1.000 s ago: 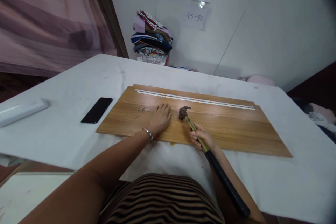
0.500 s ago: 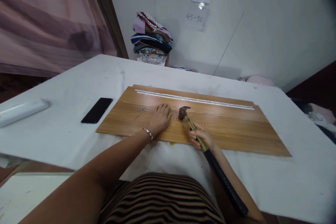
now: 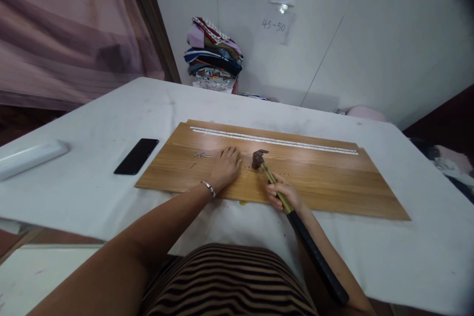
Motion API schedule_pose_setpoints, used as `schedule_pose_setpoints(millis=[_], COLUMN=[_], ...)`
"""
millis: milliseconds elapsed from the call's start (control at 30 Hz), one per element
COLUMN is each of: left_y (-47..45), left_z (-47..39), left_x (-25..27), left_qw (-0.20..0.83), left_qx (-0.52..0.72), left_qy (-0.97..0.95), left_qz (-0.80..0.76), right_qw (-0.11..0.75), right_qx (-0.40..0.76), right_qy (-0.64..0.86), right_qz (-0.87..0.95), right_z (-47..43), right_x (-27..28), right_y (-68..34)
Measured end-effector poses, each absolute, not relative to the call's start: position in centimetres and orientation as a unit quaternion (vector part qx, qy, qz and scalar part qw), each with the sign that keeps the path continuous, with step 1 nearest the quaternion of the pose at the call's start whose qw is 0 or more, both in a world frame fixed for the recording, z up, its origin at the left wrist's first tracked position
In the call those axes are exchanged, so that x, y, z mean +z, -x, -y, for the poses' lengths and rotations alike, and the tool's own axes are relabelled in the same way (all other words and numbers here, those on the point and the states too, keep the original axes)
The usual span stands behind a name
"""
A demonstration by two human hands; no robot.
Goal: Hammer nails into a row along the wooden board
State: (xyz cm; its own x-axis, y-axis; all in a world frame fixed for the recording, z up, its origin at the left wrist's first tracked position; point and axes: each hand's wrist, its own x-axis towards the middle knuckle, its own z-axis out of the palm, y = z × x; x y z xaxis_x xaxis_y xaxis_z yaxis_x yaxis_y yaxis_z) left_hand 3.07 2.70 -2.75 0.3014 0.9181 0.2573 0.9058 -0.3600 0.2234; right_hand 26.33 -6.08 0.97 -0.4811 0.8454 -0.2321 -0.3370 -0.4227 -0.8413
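My left hand [image 3: 226, 168] lies flat on a wooden board [image 3: 333, 182], fingers stretched out. Just left of it is a small pile of nails [image 3: 202, 155], with one lying apart nearer me. In my right hand [image 3: 283, 193] is a claw hammer [image 3: 268, 174], gripped partway up its yellow shaft, the black grip running back along my forearm. The rusty head is over the board, right of my left hand; I cannot tell whether it touches the wood. Small dark spots mark the board on both sides of the hammer. Two white printed strips [image 3: 274, 141] run along the far side.
The board rests on a white-covered table [image 3: 92, 123]. A black phone [image 3: 137, 156] lies left of the board, and a white rounded object [image 3: 33, 158] sits farther left. Folded clothes [image 3: 214, 54] are stacked beyond the far edge, before a wall with handwritten papers [image 3: 276, 27].
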Motion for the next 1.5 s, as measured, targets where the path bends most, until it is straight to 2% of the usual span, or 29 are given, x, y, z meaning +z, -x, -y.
schedule_pose_setpoints(millis=[1500], left_y=[-3.11], left_z=[-2.64], left_x=[-2.71], left_qw=[0.022], left_qx=[0.172], left_qy=[-0.807], left_qz=[-0.565], right_qw=[0.394], right_qx=[0.773], right_qy=[0.327], right_qz=[0.374], right_z=[6.14], right_x=[1.09], right_y=[-26.08])
